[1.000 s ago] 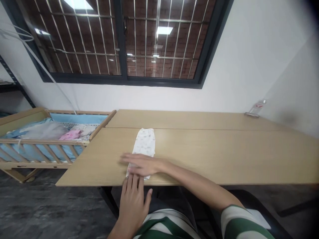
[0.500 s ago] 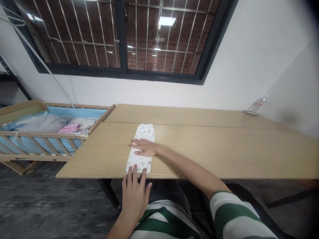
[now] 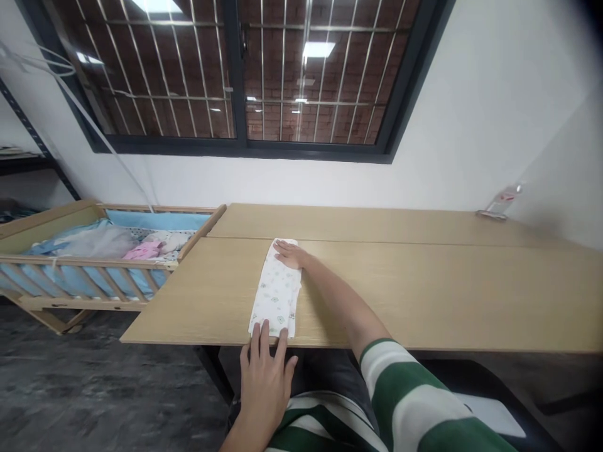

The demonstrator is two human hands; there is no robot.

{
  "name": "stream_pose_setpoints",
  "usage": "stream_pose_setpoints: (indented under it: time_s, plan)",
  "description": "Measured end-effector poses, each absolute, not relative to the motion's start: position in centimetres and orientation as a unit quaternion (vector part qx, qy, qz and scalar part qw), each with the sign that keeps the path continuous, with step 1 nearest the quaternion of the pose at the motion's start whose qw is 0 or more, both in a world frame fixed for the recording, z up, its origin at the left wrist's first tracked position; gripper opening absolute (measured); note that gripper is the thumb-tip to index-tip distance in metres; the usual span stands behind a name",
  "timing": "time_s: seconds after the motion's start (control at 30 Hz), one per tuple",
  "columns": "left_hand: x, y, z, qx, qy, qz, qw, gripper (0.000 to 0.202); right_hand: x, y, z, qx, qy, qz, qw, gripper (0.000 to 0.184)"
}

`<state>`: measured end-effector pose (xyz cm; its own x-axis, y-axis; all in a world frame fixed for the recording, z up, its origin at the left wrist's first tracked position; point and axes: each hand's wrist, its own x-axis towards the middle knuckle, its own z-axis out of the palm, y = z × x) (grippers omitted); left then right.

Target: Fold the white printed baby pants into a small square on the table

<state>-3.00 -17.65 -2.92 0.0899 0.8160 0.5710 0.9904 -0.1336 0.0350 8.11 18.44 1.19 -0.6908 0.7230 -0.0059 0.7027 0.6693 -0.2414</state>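
Note:
A white cloth with a small print [image 3: 276, 292], folded into a long narrow strip, lies flat on the wooden table [image 3: 424, 289]. Its near end reaches almost to the table's front edge. My right hand [image 3: 289, 255] rests on the far end of the cloth, fingers stretched out to the left and palm down. At the near end, my left hand [image 3: 266, 376] has its fingers spread, with the fingertips on the cloth's edge. Neither hand grips anything. The cloth's kind cannot be made out from its folded shape.
Left of the table stands a wooden crib [image 3: 89, 263] with blue lining, holding a pink cloth [image 3: 144, 250] and other bedding. A clear plastic bottle [image 3: 504, 201] is at the table's back right. A barred window [image 3: 240, 81] is above, and a dark chair [image 3: 452, 376] is at lower right.
My right hand has slid away from me along the cloth, from its middle to its far end. My left hand stays at the near end. The view has shifted slightly.

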Motion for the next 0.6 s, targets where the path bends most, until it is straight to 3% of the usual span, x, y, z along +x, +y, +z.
stream_pose_setpoints:
  time_s: [0.37,0.6]
  plan:
    - [1.0,-16.9,-2.7,-0.725,-0.627,-0.242,0.151,0.053,11.5,19.3,1.3,-0.376,-0.921,0.077,0.067,0.061]
    - [2.2,-16.9,-1.7,-0.741,-0.608,-0.25,0.139,0.061,13.0,15.0,3.5,-0.335,-0.933,0.005,0.13,0.048]
